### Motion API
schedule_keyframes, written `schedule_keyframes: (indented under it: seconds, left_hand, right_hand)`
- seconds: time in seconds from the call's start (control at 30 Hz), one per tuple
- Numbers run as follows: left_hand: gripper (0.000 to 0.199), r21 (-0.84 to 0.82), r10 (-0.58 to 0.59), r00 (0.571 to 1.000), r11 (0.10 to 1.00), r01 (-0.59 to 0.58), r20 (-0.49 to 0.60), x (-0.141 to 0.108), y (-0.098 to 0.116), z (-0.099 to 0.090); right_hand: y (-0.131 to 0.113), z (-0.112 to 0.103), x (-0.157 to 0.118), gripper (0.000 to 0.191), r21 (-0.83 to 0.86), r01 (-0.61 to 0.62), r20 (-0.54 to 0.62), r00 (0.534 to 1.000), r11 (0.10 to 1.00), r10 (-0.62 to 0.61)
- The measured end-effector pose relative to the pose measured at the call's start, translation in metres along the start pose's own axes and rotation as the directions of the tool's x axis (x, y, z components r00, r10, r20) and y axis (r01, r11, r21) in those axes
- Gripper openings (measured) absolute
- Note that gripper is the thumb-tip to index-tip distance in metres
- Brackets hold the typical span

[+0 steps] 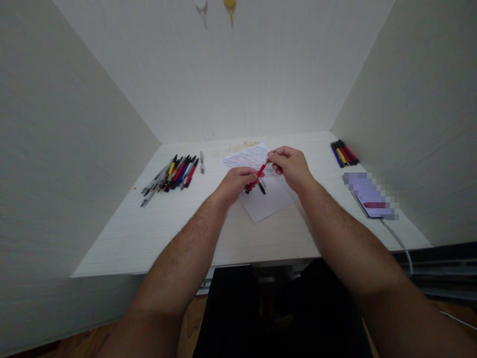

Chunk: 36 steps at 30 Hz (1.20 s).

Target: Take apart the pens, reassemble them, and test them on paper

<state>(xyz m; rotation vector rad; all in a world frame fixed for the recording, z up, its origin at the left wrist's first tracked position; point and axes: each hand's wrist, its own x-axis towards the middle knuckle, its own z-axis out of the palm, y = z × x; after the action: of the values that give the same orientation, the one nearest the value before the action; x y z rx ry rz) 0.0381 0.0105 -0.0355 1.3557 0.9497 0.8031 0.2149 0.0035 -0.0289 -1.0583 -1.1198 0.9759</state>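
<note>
My left hand (238,183) is closed around the red barrel of a pen (261,170), which slants up to the right over the paper. At the barrel's upper end, my right hand (288,164) pinches a thin dark piece that looks like a pen refill (267,161). Whether it sits inside the barrel is too small to tell. A short black pen part (262,188) lies on the paper just below the hands. Underneath are a scribbled sheet (238,159) and a blank white sheet (257,211).
To the left lies a pile of pens (175,174) in several colours, with a clear pen (201,162) beside it. Several pens (343,153) form a row at the back right. A phone (368,196) with a white cable (400,241) lies near the right wall (406,124).
</note>
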Motion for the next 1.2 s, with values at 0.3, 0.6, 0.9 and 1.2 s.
schedule_keyframes:
  seconds: [0.3,0.6,0.9,1.2]
  left_hand:
    - [0.014,0.012,0.025,0.999,1.0,-0.024,-0.024,-0.001,0.0,0.001]
    - [0.012,-0.02,0.047,0.999,0.999,-0.047,0.026,0.0,-0.003,-0.001]
    - [0.008,0.01,0.039,0.991,0.999,-0.04,0.126,-0.005,-0.001,0.0]
    - [0.009,0.129,0.023,0.988,0.991,-0.042,0.151,-0.009,0.006,0.0]
  right_hand:
    - [-0.002,0.002,-0.001,0.03,-0.003,0.035,0.004,0.999,0.999,-0.035]
    - [0.0,0.004,-0.004,0.03,0.047,0.041,0.05,0.998,0.998,-0.043]
    - [-0.004,0.006,-0.006,0.029,0.025,0.026,0.045,0.999,0.999,-0.027]
    - [0.003,0.004,-0.002,0.032,0.113,0.085,0.094,0.991,0.99,-0.096]
